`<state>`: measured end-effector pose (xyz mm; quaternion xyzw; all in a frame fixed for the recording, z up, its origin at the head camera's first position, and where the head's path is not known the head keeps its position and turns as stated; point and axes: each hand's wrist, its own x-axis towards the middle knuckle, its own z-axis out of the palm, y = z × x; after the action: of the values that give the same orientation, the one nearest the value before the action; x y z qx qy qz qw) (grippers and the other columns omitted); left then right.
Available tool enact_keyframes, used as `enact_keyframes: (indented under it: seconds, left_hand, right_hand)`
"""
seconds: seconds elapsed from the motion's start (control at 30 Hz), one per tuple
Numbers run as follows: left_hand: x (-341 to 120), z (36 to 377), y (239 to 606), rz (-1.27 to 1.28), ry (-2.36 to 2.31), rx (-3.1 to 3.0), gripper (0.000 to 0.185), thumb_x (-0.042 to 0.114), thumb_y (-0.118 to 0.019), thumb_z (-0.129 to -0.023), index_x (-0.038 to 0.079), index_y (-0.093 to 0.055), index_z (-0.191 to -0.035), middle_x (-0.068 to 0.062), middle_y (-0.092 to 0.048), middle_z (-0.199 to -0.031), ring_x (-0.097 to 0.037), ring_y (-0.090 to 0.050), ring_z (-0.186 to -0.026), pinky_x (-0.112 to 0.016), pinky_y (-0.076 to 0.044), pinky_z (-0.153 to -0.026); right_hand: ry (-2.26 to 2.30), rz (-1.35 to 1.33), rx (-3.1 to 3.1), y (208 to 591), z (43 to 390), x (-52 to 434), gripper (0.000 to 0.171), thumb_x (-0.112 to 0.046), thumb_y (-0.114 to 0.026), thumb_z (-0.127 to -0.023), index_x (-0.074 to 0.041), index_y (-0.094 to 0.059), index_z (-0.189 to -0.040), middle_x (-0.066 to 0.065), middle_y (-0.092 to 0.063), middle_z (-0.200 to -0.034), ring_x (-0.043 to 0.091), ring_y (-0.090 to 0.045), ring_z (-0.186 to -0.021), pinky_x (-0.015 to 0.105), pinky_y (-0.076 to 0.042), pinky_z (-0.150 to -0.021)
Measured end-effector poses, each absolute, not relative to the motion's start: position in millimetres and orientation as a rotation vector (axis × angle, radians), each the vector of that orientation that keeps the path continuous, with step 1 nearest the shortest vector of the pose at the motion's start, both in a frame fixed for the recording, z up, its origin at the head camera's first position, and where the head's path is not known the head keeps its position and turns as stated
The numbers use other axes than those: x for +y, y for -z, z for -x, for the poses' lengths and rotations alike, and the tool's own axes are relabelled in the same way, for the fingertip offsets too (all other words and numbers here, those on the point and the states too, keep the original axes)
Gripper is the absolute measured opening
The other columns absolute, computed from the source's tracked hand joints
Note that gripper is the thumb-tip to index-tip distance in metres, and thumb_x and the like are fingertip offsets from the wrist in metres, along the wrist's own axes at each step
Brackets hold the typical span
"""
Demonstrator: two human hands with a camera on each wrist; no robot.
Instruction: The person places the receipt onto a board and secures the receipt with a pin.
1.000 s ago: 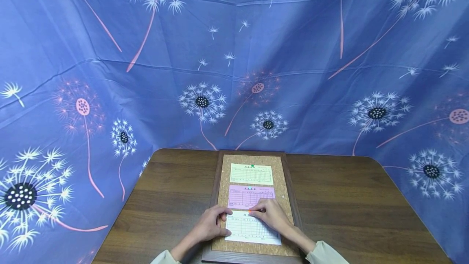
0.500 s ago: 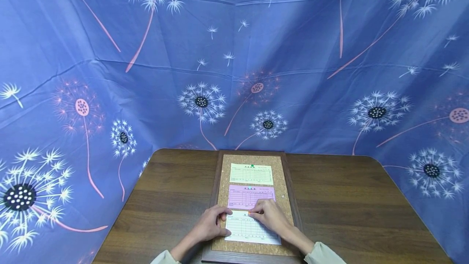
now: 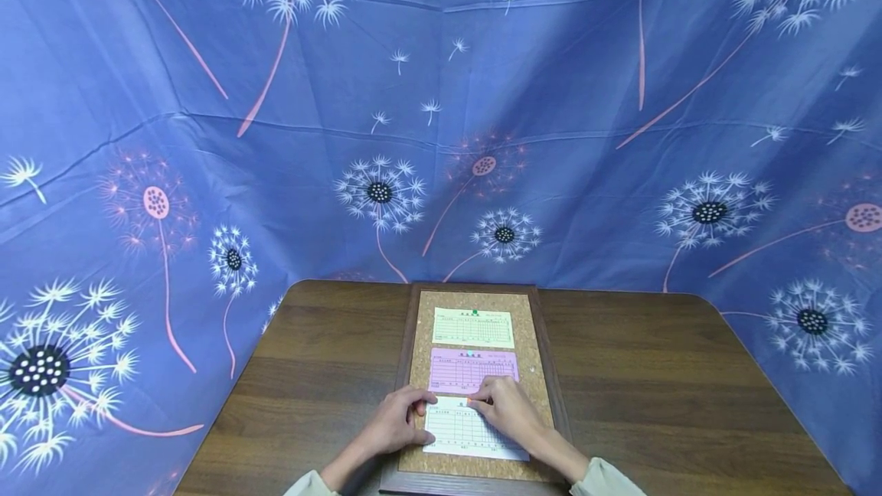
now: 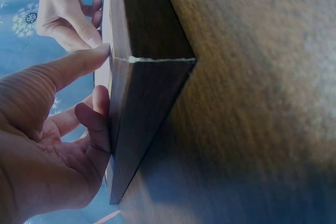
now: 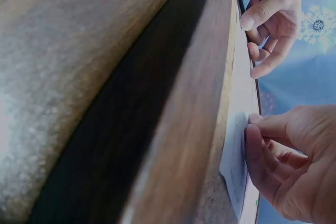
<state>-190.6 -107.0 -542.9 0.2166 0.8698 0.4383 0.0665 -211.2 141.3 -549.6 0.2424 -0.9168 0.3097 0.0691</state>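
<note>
A white printed form [image 3: 468, 435] lies on the framed corkboard [image 3: 475, 468], nearest the person. My left hand [image 3: 394, 421] rests at its left edge, thumb and index fingertip pressing the paper down, spread apart. The left wrist view has that hand [image 4: 58, 129] beside the board's dark frame. At the form's top edge my right hand [image 3: 508, 406] pinches a small orange push pin [image 3: 469, 402] between thumb and index finger. In the right wrist view the fingertips of the right hand [image 5: 291, 161] are right at the paper, and the pin is hidden.
Above the white form, a purple form [image 3: 455, 373] and a pale green form [image 3: 455, 327] lie on the corkboard, each with a small green pin [image 3: 475, 311] at its top. The wooden table [image 3: 648, 381] extends on both sides. A blue dandelion-print cloth [image 3: 586, 197] hangs behind.
The right hand has tilted and shifted very slightly, with the orange push pin still pinched at the form's top edge. The left hand and the forms have stayed in place.
</note>
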Motion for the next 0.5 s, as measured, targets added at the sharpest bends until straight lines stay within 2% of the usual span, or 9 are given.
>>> enact_keyframes:
  seconds: [0.2, 0.37, 0.5]
  left_hand:
    - [-106.1, 191.0, 542.9, -0.679, -1.333, 2.618, 0.049, 0.005, -0.091, -0.065, 0.004, -0.07, -0.11, -0.003, -0.058, -0.086, 0.005, -0.044, -0.061, -0.014, -0.039, -0.056]
    - [-107.0, 190.9, 543.6, -0.69, -1.315, 2.646, 0.05, 0.006, -0.091, -0.064, 0.005, -0.071, -0.109, -0.003, -0.059, -0.086, 0.006, -0.043, -0.062, -0.014, -0.038, -0.057]
    - [-107.4, 190.6, 544.3, -0.691, -1.296, 2.655, 0.049, 0.008, -0.092, -0.064, 0.006, -0.071, -0.109, -0.003, -0.059, -0.085, 0.004, -0.043, -0.063, -0.015, -0.037, -0.058]
  right_hand:
    - [-0.837, -0.721, -2.755, 545.5, 206.2, 137.0, 0.008, -0.011, -0.08, -0.085, -0.004, -0.081, -0.081, -0.003, -0.069, -0.072, 0.0, -0.06, -0.064, 0.013, -0.048, -0.056]
    - [-0.732, -0.742, -2.754, 542.5, 204.6, 132.8, 0.008, -0.01, -0.08, -0.085, -0.002, -0.081, -0.082, -0.003, -0.067, -0.071, 0.001, -0.058, -0.062, 0.012, -0.047, -0.054]
    - [-0.725, -0.742, -2.789, 541.7, 205.3, 134.0, 0.006, -0.012, -0.08, -0.086, -0.006, -0.082, -0.085, -0.004, -0.067, -0.073, -0.002, -0.054, -0.062, 0.014, -0.045, -0.054]
